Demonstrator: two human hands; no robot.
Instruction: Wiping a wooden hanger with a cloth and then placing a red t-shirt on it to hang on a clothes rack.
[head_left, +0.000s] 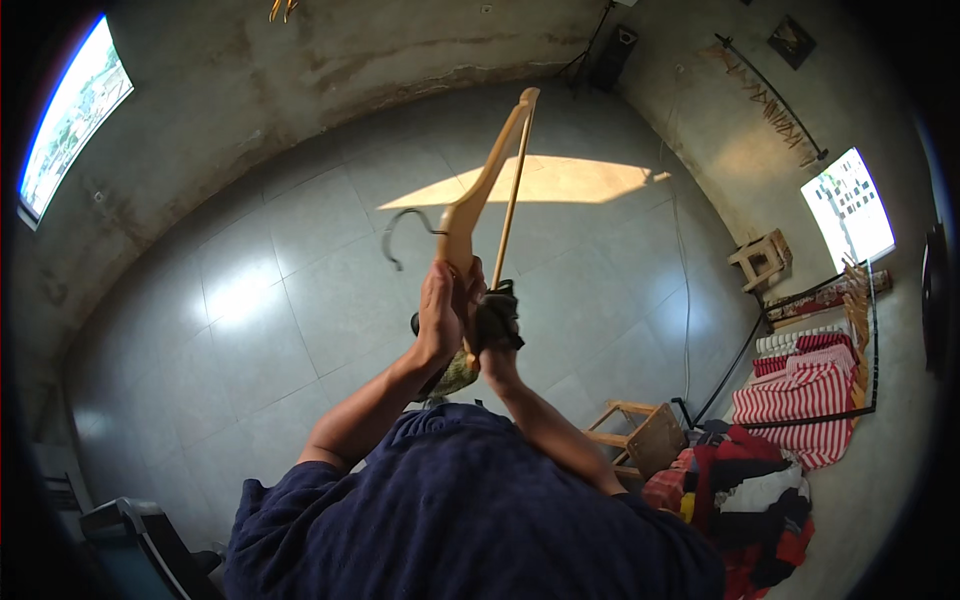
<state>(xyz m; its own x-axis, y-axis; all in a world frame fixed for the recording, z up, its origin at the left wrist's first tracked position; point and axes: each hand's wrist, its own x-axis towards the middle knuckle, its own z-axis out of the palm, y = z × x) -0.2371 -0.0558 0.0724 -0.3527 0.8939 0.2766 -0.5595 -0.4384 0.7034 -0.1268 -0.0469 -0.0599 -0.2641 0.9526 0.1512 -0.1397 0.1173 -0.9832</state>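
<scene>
A light wooden clothes hanger with a dark metal hook and a thin lower bar stands steeply tilted before me. My left hand grips it near the middle, below the hook. On its other side is my right hand, with fingertips against the wood. Bunched dark cloth covers most of that hand, so its grip is hidden. Between my forearms, below the hanger's near end, hangs a greenish-brown patterned thing, partly covered by my left arm.
Grey floor tiles bear a sunlit patch. To the right lie a heap of clothes, red-and-white striped cloths by a dark metal rail, and a wooden stool. Another stool is by the wall. A dark chair-like object is lower left.
</scene>
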